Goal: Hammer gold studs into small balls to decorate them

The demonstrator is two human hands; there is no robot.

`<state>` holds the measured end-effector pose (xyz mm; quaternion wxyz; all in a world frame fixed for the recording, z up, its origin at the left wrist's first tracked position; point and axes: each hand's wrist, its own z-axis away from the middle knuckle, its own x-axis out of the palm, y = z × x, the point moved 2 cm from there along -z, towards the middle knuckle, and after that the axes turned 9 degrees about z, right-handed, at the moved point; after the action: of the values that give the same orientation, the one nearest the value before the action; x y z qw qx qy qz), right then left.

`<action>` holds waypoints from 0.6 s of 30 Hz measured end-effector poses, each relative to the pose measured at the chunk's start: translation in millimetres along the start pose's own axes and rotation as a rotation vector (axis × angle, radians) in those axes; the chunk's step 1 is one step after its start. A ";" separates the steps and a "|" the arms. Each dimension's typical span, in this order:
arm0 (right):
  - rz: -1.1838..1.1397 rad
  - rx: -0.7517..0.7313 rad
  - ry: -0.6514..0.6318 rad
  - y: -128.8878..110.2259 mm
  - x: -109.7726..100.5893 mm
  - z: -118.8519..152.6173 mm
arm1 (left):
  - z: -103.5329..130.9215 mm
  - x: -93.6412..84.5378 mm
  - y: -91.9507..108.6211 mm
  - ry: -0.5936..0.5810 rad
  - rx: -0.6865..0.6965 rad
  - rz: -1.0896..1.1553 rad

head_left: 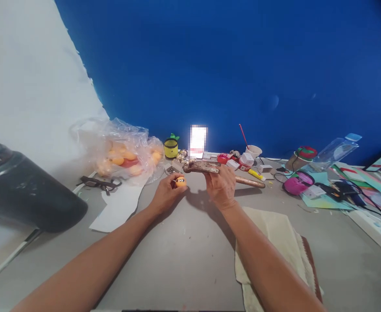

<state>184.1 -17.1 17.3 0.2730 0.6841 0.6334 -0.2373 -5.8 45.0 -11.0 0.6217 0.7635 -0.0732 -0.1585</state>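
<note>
In the head view, my left hand (165, 193) pinches a small orange ball (180, 181) with dark and shiny markings on its front, low over the grey tabletop. My right hand (222, 187) is wrapped round a worn hammer (250, 181) with a wooden handle. The hammer's rusty head points left and hangs a little above and right of the ball, apart from it. Just behind the ball stands a small open box (174, 167) of little metal pieces.
A clear plastic bag (125, 151) of orange objects lies at the back left, near black-handled scissors (101, 183). A dark cylinder (31, 190) leans in from the left. By my right forearm lies a folded cloth (271, 234); a power strip (379, 229) runs along the right.
</note>
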 end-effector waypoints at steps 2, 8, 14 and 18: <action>-0.004 -0.031 -0.015 -0.8 -0.3 -0.3 | 0.2 0.3 -0.2 -0.012 -0.012 0.012; -0.015 -0.033 0.037 -0.4 -2.7 -0.3 | 0.5 -2.0 3.4 0.018 -0.048 0.063; -0.032 -0.078 -0.014 -2.9 -1.3 0.5 | 0.7 -0.9 3.9 0.015 -0.084 0.081; -0.018 -0.004 0.035 2.8 -3.6 -1.5 | 0.7 -0.4 1.8 0.038 -0.106 0.126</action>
<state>186.6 -18.9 21.0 0.2609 0.6818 0.6447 -0.2267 -6.3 44.1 -9.3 0.6713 0.7262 -0.1009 -0.1083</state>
